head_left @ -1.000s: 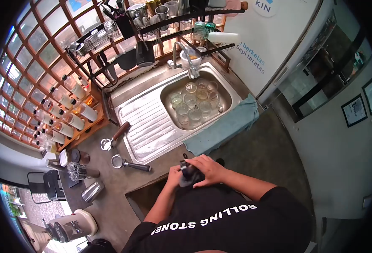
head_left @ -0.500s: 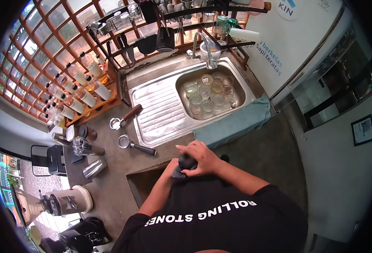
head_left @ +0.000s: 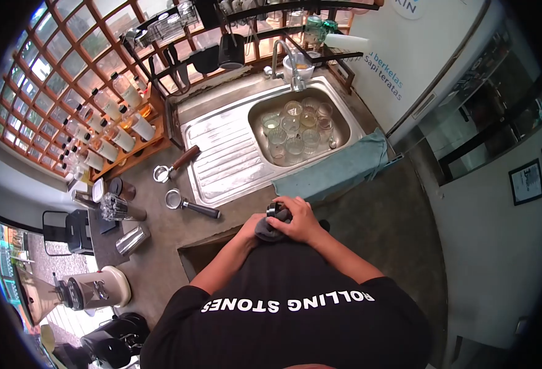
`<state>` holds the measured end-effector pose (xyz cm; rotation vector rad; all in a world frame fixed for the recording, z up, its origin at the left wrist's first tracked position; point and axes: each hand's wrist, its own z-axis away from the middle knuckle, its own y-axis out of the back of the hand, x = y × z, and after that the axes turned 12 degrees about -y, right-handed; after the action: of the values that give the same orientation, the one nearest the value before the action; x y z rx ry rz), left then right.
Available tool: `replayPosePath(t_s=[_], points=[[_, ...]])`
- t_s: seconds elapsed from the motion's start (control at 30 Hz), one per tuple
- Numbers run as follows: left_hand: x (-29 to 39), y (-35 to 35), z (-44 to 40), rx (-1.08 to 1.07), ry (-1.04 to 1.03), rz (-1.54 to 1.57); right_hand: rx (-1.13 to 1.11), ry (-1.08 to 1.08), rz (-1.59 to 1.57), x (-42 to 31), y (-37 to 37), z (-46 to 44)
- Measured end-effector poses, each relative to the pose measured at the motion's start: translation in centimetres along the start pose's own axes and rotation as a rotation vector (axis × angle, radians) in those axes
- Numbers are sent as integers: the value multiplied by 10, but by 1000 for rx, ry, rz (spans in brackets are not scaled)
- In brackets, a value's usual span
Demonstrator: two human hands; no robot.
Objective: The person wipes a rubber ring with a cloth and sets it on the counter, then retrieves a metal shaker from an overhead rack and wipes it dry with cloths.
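Black round utensil (head_left: 275,210) sits between the person's two hands, in front of the shirt (head_left: 289,267) and near the counter's edge. The right hand (head_left: 300,222) curls around it, fingers and thumb spread moderately wide. The left hand (head_left: 252,228) holds the gray cloth (head_left: 266,230) bunched against the utensil's underside; its fingertips are hidden. Beyond the hands, a teal towel (head_left: 332,169) lies along the front of the sink (head_left: 257,126), whose basin contains drinking glasses (head_left: 292,125). Left of the hands, a black-handled coffee filter holder (head_left: 201,210) and a wooden-handled coffee filter holder (head_left: 185,158) rest near the ridged drainboard (head_left: 222,157).
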<state>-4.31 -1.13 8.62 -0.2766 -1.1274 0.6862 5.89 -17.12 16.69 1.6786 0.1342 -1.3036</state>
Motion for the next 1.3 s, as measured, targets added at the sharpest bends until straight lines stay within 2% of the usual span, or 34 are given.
replayPosePath(t_s=[0.07,0.2,0.27,0.4,0.53,0.57,0.67,0.7,0.8,0.9,1.0,1.13,1.17,1.27,1.3], points=[[7,1,-4,-62,-69,-96,87,168,5,9,-4,0],[20,-2,-4,-155,-136,-167,76,440,74,-1,24,-11],[17,4,-3,-208,-178,-214,51,469,131,-8,28,-16],[18,-5,11,-109,-238,-381,51,433,96,-5,17,-27],[-2,5,21,11,-266,-257,-90,109,-143,7,-15,-27],[-5,11,18,42,-294,-207,-163,113,-115,7,-14,-27],[4,22,20,59,-293,-105,-15,417,-149,-18,-6,-18],[3,25,18,65,-307,-157,-81,457,-92,-17,-2,-20],[8,26,21,48,-283,-222,-72,530,52,-15,3,-31],[18,7,28,108,-311,-117,-125,389,-23,-7,-5,-42],[4,20,11,138,-410,-347,-200,52,-353,7,-22,-45],[4,11,14,143,-488,-335,-64,440,-134,-8,-2,-33],[0,19,11,142,-424,-349,19,558,-54,-17,8,-31],[-10,26,9,12,-402,-318,-73,660,64,-11,18,-33],[-1,12,19,44,-302,-266,-74,656,71,-13,19,-32]])
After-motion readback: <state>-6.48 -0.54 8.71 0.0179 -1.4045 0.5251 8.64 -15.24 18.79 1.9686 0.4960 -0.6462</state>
